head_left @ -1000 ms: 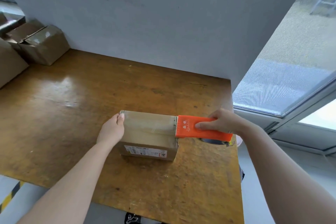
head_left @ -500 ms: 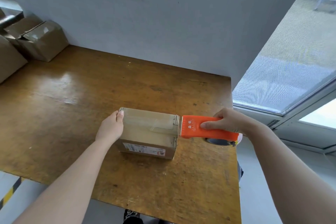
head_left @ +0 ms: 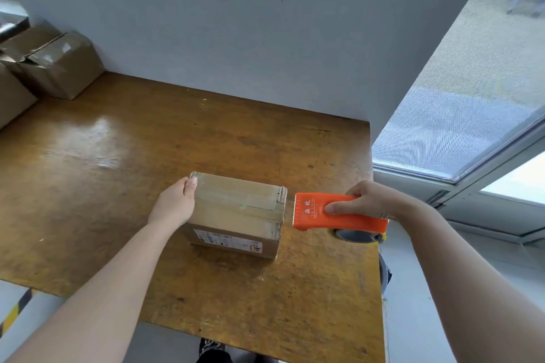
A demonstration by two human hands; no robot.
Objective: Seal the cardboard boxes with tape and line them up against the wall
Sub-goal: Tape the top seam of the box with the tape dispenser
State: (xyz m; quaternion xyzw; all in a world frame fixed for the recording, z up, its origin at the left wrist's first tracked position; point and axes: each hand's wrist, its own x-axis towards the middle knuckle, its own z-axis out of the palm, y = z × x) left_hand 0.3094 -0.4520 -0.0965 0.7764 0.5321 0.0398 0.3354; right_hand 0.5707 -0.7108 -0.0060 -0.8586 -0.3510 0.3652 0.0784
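Head view: 1 brown cardboard box (head_left: 239,212) stands on the worn wooden table (head_left: 118,171), toward its near right corner and well apart from the grey wall (head_left: 265,38) at the table's far edge. The left hand (head_left: 174,205) grips the box's left end, thumb hooked on the top edge. The right hand (head_left: 368,200) is wrapped round an orange plastic tape dispenser (head_left: 339,215), held over the table's right edge, toothed blade just clear of the box. A clear tape strip (head_left: 233,196) runs along the top seam and looks wrinkled. Judgement: brace the box, press the tape end flat down the right face, then rub out the wrinkles. More brown boxes (head_left: 59,68) sit at the table's far left corner.
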